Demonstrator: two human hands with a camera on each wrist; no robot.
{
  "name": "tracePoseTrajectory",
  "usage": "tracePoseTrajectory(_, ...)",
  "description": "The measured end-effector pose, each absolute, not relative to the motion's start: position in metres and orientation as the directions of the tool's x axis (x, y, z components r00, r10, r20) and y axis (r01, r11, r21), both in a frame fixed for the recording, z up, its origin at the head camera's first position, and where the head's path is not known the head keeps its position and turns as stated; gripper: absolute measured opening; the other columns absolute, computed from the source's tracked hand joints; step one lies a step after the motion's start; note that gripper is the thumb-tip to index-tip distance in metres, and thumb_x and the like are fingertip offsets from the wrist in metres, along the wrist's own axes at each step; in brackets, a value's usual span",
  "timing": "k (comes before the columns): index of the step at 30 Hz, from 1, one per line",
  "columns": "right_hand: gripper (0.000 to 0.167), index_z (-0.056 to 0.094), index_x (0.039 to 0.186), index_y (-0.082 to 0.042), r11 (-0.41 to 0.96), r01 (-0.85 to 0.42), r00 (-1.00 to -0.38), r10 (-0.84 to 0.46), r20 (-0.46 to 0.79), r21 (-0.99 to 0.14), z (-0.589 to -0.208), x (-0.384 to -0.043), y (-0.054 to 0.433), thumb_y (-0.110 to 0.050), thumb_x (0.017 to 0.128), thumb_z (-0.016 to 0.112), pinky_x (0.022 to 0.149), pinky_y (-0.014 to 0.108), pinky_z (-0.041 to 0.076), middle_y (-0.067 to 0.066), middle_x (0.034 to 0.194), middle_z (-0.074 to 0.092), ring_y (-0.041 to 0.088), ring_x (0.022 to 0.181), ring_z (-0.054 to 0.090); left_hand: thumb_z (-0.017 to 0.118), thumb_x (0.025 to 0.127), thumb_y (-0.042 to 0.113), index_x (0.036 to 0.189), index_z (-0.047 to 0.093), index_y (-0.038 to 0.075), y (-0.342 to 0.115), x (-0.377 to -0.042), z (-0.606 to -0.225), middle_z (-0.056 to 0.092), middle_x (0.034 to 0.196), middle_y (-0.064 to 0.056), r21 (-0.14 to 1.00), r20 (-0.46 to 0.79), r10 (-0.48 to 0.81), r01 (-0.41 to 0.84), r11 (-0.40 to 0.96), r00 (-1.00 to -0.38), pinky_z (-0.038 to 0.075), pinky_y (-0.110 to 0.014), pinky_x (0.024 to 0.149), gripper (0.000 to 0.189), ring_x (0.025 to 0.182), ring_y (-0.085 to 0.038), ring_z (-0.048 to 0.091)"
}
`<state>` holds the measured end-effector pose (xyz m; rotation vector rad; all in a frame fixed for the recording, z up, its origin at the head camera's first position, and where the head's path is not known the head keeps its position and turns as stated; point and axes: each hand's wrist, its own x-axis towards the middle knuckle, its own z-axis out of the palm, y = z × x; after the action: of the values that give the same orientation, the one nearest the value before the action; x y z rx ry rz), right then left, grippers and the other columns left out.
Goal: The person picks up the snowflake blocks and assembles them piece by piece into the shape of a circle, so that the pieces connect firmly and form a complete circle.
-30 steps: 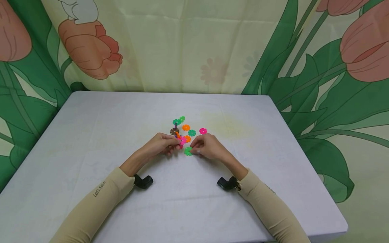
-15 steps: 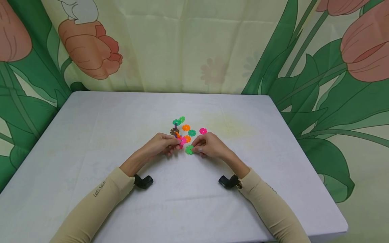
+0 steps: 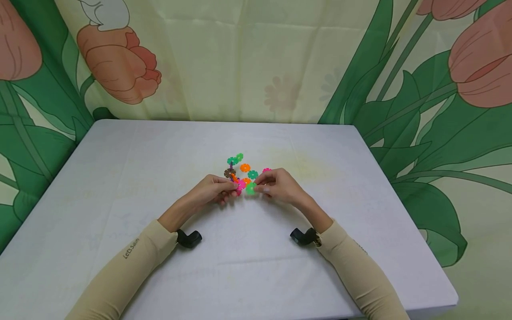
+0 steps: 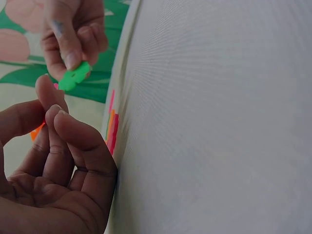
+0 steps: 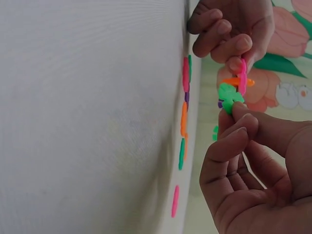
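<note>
My left hand (image 3: 214, 189) pinches a pink notched plastic disc (image 3: 242, 184). In the right wrist view an orange disc (image 5: 229, 82) crosses that pink disc (image 5: 243, 70) and looks slotted into it. A bright green notched disc (image 3: 250, 189) is pinched between the thumb and fingers of my right hand (image 3: 280, 186). It is raised off the table, close to the right of the pink disc; whether they touch cannot be told. The left wrist view shows the green disc (image 4: 74, 77) under the right thumb, while the left fingers hide most of the pink disc.
Beyond the hands, brown (image 3: 230, 173), teal (image 3: 232, 161) and light green (image 3: 239, 156) discs look joined in a chain. Loose discs lie to its right: orange (image 3: 245, 167), teal (image 3: 253, 174) and pink (image 3: 267, 170). A white cloth covers the table (image 3: 180, 146).
My right hand has raised the green disc and moved it slightly away from me, closer beside the pink disc. The left hand has stayed in place.
</note>
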<state>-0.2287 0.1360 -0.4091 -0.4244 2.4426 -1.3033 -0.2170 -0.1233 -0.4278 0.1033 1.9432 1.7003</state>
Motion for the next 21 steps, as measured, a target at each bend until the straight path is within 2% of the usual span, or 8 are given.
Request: tracePoseTrajectory(21,0.014,0.077,0.105,-0.003,0.477,-0.173,-0.890,-0.450,-0.070,-0.862,-0.4072,-0.2278,0.1343,-0.011,0.094,0.080,0.063,0.023,0.052,0.011,0.094,0.072,0.015,0.067,0.062,0.067,0.103,0.027,0.106,0.076,-0.002,-0.1249,-0.2184,-0.4294,0.073,0.080,0.002,0.937,-0.346,0.405,-0.288,0.198,-0.846,0.049,-0.022,0.064,0.031,0.070,-0.011,0.055)
